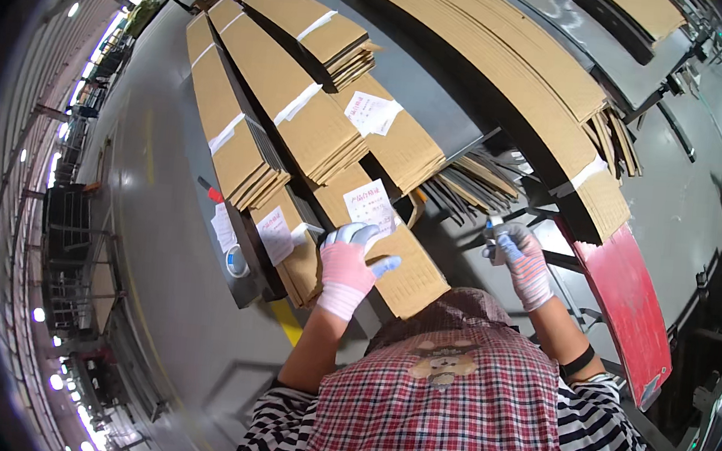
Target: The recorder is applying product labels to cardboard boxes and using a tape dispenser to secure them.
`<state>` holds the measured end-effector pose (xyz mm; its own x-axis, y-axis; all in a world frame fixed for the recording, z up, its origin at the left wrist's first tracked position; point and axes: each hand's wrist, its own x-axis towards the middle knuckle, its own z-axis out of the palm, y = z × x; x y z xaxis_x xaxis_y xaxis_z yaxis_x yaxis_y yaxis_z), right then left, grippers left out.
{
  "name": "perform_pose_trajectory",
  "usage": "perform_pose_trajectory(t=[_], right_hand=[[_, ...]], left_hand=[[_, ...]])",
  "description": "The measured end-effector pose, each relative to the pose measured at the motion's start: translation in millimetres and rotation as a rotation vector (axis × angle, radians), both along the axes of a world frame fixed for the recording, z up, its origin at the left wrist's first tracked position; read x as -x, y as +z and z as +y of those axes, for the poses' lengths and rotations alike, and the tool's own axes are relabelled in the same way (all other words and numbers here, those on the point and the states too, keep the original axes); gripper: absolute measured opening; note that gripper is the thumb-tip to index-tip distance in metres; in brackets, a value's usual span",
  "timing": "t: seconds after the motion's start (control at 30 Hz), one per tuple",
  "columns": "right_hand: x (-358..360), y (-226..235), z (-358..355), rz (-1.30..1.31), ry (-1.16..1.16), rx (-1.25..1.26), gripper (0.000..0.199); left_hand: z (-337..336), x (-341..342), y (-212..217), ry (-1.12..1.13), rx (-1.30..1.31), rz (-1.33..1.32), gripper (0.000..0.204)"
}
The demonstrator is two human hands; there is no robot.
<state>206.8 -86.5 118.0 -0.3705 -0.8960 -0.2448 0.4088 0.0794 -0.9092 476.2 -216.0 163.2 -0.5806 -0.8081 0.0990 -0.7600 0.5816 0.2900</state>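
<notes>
My left hand (347, 263), in a pink-and-white glove with pale blue coated fingers, lies on the near end of a brown cardboard bundle (412, 275). Its thumb is spread away from the fingers, beside the white printed label (371, 207) on that bundle. My right hand (523, 261), gloved the same way, is raised off the cardboard to the right. Its fingers are closed around a small grey-and-white object (494, 228) whose kind I cannot make out. A second label (274, 235) lies on the bundle left of my left hand, and another (371, 113) on a bundle farther off.
Long cardboard bundles (274, 89) tied with white bands cover the grey table. A tall stack (513, 63) stands at the right, above a red panel (629, 300). A tape roll (237, 261) and loose labels (224, 227) lie at the table's left edge. Dark strips (472, 188) stick out below.
</notes>
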Motion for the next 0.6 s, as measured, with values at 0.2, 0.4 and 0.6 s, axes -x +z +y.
perform_pose_trajectory(t=[0.2, 0.4, 0.6], right_hand=[[-28.8, -18.4, -41.4, 0.167, 0.254, 0.028, 0.019], [-62.5, -20.5, -80.4, 0.352, 0.281, 0.094, 0.012], [-79.7, -39.8, -91.7, 0.464, 0.267, 0.008, 0.007]], left_hand=[[33.6, -8.8, -5.2, 0.049, 0.018, 0.319, 0.064], [17.2, 4.0, -5.8, -0.08, -0.087, -0.272, 0.094], [31.4, -16.9, -25.1, -0.037, -0.139, -0.052, 0.097]])
